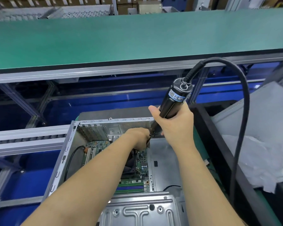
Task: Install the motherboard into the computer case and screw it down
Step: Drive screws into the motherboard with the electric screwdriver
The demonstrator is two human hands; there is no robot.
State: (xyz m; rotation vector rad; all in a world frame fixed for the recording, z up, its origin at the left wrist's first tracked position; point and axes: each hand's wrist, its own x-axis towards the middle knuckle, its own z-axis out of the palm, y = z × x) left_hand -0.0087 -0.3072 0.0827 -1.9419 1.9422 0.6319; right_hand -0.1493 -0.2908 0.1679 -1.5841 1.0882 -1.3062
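Both forearms reach over the case (67, 144); right hand (173, 123) grip clamps the screwdriver (171, 103), left hand (137, 137) pinches its tip.

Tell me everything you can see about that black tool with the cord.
The electric screwdriver is a slim black cylinder, plastic by its look, with a blue-and-white label and a metal ring near the top. A thick black cord loops from its top end. It tilts, tip down into the computer case. The right hand grips its body; the left hand is at its tip.
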